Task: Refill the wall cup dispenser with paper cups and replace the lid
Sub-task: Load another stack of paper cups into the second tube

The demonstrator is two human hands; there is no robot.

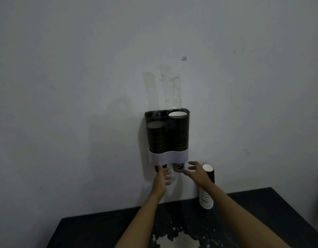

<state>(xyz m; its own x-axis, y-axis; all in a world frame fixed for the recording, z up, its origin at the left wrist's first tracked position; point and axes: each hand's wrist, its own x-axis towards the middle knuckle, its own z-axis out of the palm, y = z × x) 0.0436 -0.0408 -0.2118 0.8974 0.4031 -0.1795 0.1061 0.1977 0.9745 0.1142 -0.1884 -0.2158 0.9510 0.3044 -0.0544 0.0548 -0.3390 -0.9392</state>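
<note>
A dark two-tube cup dispenser (pixel 166 135) hangs on the wall, taped above, with a white band (pixel 168 157) around its lower end. Its top is uncovered; the right tube holds cups up to the rim (pixel 177 114), the left stack (pixel 155 124) sits lower. Cup bottoms poke out below the band. My left hand (pixel 162 178) reaches up under the left tube, thumb touching the band. My right hand (pixel 194 171) is spread open beside the cup (pixel 178 168) under the right tube. No lid is in view.
A tall stack of paper cups (pixel 207 187) stands on the dark table (pixel 262 212) against the wall, just right of my right hand. The table's top is worn with pale patches near the front. The wall (pixel 83 86) is bare grey.
</note>
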